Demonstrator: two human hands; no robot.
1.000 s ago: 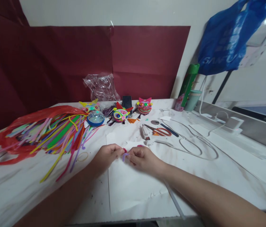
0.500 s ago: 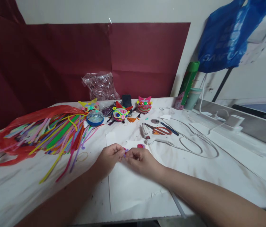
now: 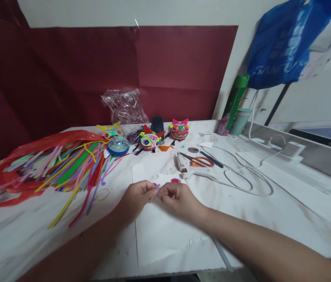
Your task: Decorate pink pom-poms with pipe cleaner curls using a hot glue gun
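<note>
Above a white paper sheet [image 3: 165, 243] on the bench [image 3: 241, 215], the person's left hand [image 3: 137, 196] pinches a small purple-and-red piece [image 3: 156, 187] between thumb and fingertips. The right hand [image 3: 179, 197] is right beside the piece's purple end, fingers curled in close; whether it also grips is hard to tell. A round pink-and-red piece [image 3: 175, 181] lies just beyond the right hand.

To the left, an open red plastic bag [image 3: 62, 135] holds a thick bundle of fuzzy strips [image 3: 74, 166] in many colours, several of them spilling out onto the bench. Near the bundle's far end is a round blue-rimmed container [image 3: 118, 153]; its pale contents are too small to make out. Behind it, a crumpled clear plastic bag [image 3: 125, 105] stands against maroon paper [image 3: 183, 66]. At right, a pale green cup [image 3: 240, 122] stands beside a green canister [image 3: 237, 96], below a hanging blue bag [image 3: 279, 51]; what these three contain cannot be seen.
</note>
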